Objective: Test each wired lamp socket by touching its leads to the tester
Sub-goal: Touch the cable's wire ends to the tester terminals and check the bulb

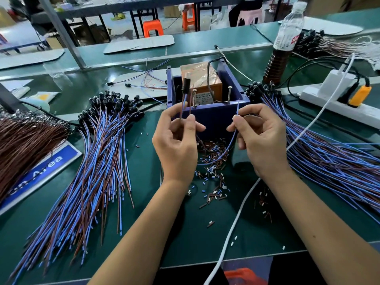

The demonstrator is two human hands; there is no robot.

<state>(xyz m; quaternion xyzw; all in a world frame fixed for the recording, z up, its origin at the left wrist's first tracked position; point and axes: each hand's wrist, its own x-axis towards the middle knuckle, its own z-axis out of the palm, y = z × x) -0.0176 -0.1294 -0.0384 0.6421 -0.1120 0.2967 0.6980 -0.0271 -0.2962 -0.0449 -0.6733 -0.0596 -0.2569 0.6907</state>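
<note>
Blue lead (230,147) pinched by right hand (261,138); left hand (176,140) pinches socket (186,85) wires before tester (207,95)

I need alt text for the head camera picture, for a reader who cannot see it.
Two hands hold one wired lamp socket before a blue tester box: the left hand pinches wires below the socket, the right hand pinches the blue lead. Bundles of wired sockets lie on both sides.

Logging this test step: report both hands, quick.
Left hand: pinches the socket's leads, socket upright above.
Right hand: pinches the blue lead near its tip.
</note>
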